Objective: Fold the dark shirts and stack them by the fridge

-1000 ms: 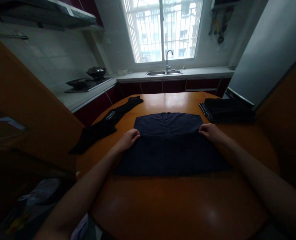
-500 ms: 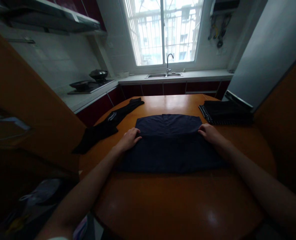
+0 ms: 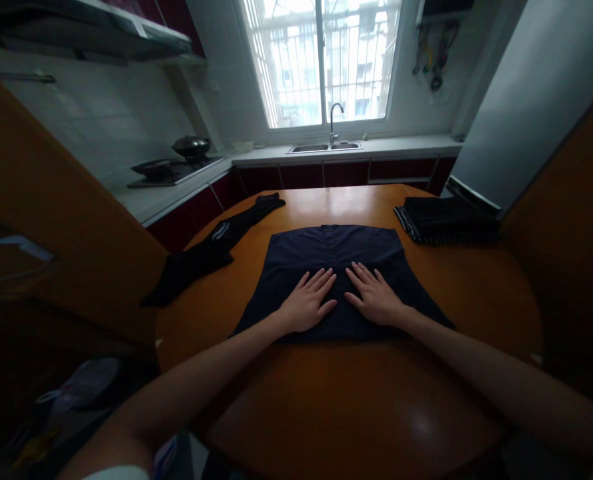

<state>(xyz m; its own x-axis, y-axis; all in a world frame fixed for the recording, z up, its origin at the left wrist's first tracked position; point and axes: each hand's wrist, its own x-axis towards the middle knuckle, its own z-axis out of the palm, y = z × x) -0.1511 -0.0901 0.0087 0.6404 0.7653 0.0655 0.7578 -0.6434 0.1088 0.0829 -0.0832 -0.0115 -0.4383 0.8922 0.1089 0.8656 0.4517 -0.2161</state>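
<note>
Folded dark navy pants (image 3: 296, 250) lie spread on the wooden table, their waistband side away from me. Both palms rest flat on the middle of the cloth. My left hand (image 3: 309, 300) has its fingers stretched out and spread, just left of the center seam. To the right of that seam lies my right hand (image 3: 373, 293), fingers likewise extended. Neither hand grips anything. The cloth directly under the palms is hidden.
A black garment (image 3: 201, 257) stretches along the table's left side. Folded dark clothes (image 3: 446, 220) are stacked at the right. Beneath the clothing is the round-edged wooden table (image 3: 356, 407). Beyond stand a counter with a sink (image 3: 309, 149) and a stove (image 3: 181, 175).
Both hands have left the side edges of the pants and moved inward, toward me. Their fingers went from pinching the cloth to lying flat. The layer's fold line no longer shows.
</note>
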